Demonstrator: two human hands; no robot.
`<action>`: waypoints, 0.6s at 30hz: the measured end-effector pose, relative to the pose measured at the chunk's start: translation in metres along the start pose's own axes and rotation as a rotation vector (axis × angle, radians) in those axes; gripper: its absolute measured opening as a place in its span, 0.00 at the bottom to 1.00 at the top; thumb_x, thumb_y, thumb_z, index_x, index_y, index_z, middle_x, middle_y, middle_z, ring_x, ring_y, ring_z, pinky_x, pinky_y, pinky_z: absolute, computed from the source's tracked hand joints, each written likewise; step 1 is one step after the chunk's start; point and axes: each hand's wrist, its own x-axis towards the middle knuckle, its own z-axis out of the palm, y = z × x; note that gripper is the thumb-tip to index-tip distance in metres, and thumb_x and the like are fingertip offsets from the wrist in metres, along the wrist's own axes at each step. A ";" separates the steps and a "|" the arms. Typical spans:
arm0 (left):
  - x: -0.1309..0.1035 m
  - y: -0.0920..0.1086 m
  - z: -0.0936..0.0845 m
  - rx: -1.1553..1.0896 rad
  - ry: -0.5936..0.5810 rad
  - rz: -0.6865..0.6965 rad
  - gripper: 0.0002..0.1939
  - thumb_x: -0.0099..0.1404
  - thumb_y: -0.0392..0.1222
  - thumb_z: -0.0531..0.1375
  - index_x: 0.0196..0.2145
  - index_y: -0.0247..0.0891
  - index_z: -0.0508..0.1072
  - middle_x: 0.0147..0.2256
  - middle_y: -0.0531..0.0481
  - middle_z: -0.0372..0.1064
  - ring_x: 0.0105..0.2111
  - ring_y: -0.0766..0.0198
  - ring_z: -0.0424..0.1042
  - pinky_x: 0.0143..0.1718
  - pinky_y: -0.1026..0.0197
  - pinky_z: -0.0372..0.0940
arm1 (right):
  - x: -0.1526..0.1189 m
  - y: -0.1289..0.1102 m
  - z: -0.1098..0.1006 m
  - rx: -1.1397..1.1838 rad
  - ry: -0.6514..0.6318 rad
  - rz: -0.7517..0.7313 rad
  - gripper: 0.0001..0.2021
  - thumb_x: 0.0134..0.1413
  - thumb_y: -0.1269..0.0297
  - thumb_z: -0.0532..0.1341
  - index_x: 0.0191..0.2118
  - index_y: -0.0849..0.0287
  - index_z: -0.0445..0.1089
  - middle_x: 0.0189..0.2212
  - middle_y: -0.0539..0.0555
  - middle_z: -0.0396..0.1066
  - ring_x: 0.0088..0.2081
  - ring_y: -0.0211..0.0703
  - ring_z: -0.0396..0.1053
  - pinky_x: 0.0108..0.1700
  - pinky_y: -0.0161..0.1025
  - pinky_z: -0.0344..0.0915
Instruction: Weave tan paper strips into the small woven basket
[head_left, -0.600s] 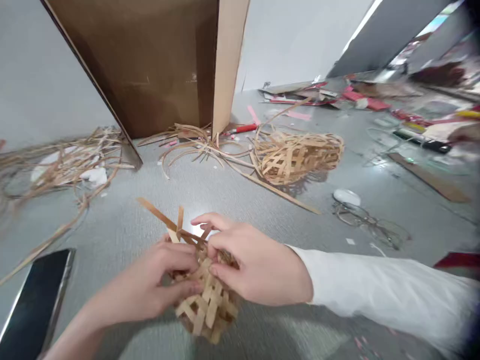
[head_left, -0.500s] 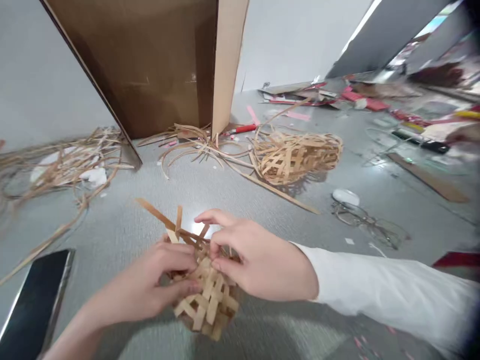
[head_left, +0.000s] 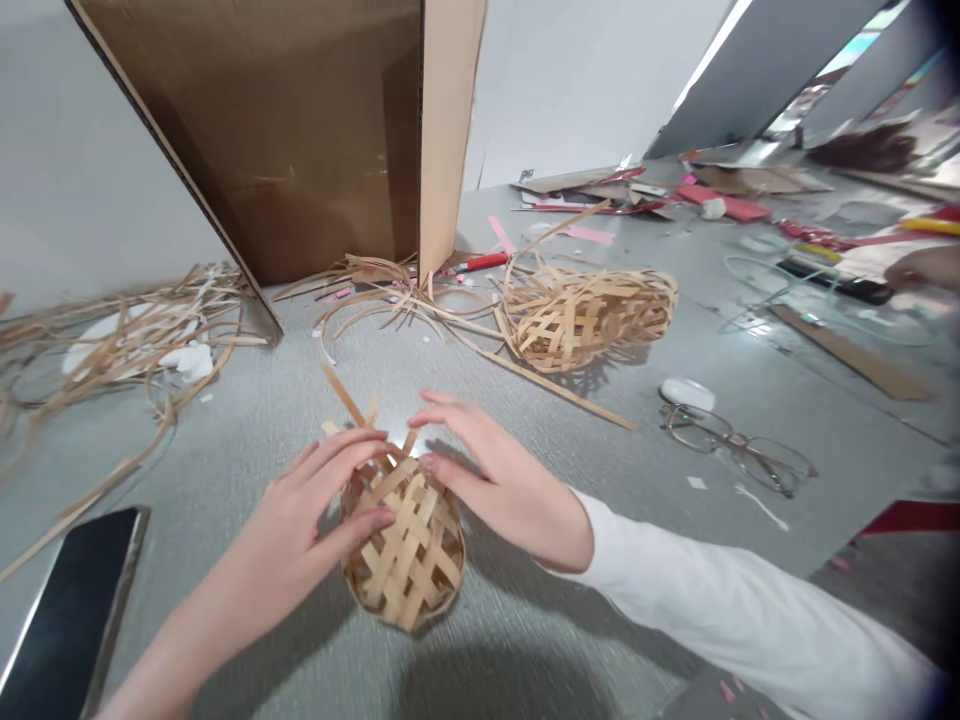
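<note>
A small woven basket of pale flat strips stands tilted on the grey table below me, its latticed face turned my way. Loose strip ends stick up from its far side. My left hand grips it from the left, thumb on the lattice and fingers curled over the far edge. On the right, my right hand has its fingers stretched and apart. Its thumb tip touches the basket's upper right edge, and its index finger is beside a short upright strip end. Whether that finger touches the strip is unclear.
Behind lies a larger woven basket. Loose strips heap at the left near a cardboard box. A phone is at lower left. Glasses and a white mouse-like object lie right. Another person's hand shows far right.
My right thumb and fingers have spread from a pinch at the basket's top. My left fingers have shifted up over the far edge. The basket has turned, its lattice now facing me more.
</note>
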 end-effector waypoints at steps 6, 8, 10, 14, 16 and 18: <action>0.001 0.004 0.029 -0.051 0.343 -0.081 0.09 0.67 0.43 0.56 0.46 0.46 0.69 0.52 0.48 0.65 0.53 0.58 0.66 0.50 0.55 0.66 | -0.058 0.022 0.033 0.122 0.390 0.046 0.20 0.63 0.60 0.56 0.59 0.46 0.54 0.65 0.58 0.49 0.65 0.54 0.47 0.61 0.64 0.51; -0.002 0.007 0.040 -0.121 0.481 -0.134 0.07 0.67 0.40 0.55 0.43 0.45 0.69 0.50 0.48 0.64 0.52 0.60 0.66 0.48 0.57 0.66 | -0.076 0.025 0.049 0.172 0.359 0.083 0.35 0.56 0.48 0.61 0.65 0.44 0.46 0.68 0.59 0.39 0.67 0.61 0.39 0.61 0.68 0.48; -0.011 0.009 0.051 -0.195 0.558 -0.158 0.08 0.68 0.37 0.53 0.42 0.45 0.70 0.49 0.48 0.64 0.52 0.61 0.65 0.49 0.58 0.65 | -0.089 0.027 0.064 0.246 0.319 0.128 0.44 0.50 0.45 0.64 0.67 0.43 0.39 0.69 0.59 0.36 0.68 0.66 0.35 0.61 0.71 0.47; -0.040 0.011 0.072 -0.284 0.556 -0.125 0.14 0.68 0.38 0.52 0.51 0.46 0.68 0.57 0.46 0.57 0.61 0.58 0.55 0.59 0.55 0.56 | -0.097 0.031 0.082 0.610 0.291 0.250 0.28 0.63 0.51 0.56 0.64 0.35 0.43 0.64 0.55 0.52 0.63 0.55 0.55 0.59 0.59 0.60; -0.052 0.014 0.080 -0.307 0.522 -0.116 0.21 0.69 0.43 0.52 0.58 0.45 0.62 0.64 0.45 0.49 0.65 0.55 0.47 0.63 0.52 0.51 | -0.096 0.031 0.084 0.719 0.271 0.257 0.24 0.64 0.52 0.55 0.62 0.34 0.48 0.63 0.53 0.54 0.62 0.52 0.57 0.59 0.54 0.62; -0.058 0.017 0.086 -0.285 0.477 -0.104 0.28 0.67 0.45 0.55 0.63 0.42 0.55 0.67 0.44 0.40 0.67 0.54 0.41 0.64 0.52 0.48 | -0.094 0.028 0.084 0.738 0.270 0.243 0.23 0.63 0.52 0.56 0.61 0.36 0.52 0.63 0.53 0.54 0.62 0.51 0.56 0.59 0.52 0.61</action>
